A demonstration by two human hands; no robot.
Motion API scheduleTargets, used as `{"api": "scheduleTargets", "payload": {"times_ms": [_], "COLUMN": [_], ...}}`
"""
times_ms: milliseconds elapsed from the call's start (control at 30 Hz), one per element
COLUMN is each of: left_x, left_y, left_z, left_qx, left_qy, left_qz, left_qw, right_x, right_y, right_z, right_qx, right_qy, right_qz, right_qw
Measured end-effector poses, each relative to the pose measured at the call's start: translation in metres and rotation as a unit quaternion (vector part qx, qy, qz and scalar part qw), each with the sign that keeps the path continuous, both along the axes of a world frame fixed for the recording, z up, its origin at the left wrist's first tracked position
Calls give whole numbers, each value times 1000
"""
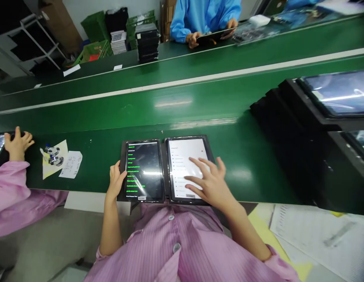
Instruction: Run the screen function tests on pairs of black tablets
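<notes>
Two tablets lie side by side at the near edge of the green bench. The left tablet (146, 164) has a black screen with lines of green text. A white list page shows on the right tablet (177, 188). My left hand (115, 181) grips the left edge of the dark-screened tablet, thumb on its front and fingers at the side. Over the white screen, my right hand (209, 182) is spread with its fingertips at or just above the glass; exact contact cannot be made out. It holds nothing.
Stacked dark trays with tablets (340, 94) stand at right. Left are paper notes (71, 164) with small metallic parts (55, 156) and another person's hand (16, 147). Across the raised green belt (140, 102), a person in blue (205, 15) holds a tablet near a black stack (147, 43).
</notes>
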State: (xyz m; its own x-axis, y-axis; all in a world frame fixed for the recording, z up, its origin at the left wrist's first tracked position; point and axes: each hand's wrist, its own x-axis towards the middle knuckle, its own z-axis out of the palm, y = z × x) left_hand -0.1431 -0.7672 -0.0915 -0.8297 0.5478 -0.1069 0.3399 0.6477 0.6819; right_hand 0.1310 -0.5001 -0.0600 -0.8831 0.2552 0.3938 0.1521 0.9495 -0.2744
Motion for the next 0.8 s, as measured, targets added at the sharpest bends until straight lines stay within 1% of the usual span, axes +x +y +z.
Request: {"api": "scheduleTargets", "payload": {"times_ms": [133,200,267,367,533,667,800], "left_x": [0,1,1,0,-1,1,0], "left_y": [-3,-4,-4,-5,-2,1,0], "left_z": [4,5,4,1,-2,-3,-6], "left_qx": [-17,-19,-13,-2,-16,-5,4], "left_qy": [-11,-10,-4,5,20,41,14], "left_qz": [-25,-29,-29,-28,-23,-14,6], "left_qw": [999,999,999,1000,999,999,1000], "right_x": [23,31,33,28,15,9,10], "right_y": [23,27,27,20,9,6,11], "right_z": [2,1,-1,-6,-9,-8,-8], "right_qx": [21,31,40,41,20,9,22], "right_qy": [37,42,41,27,5,-19,11], "right_qz": [-50,-69,-77,-55,-6,-5,-25], "right_qw": [998,996,995,997,1000,1000,999]}}
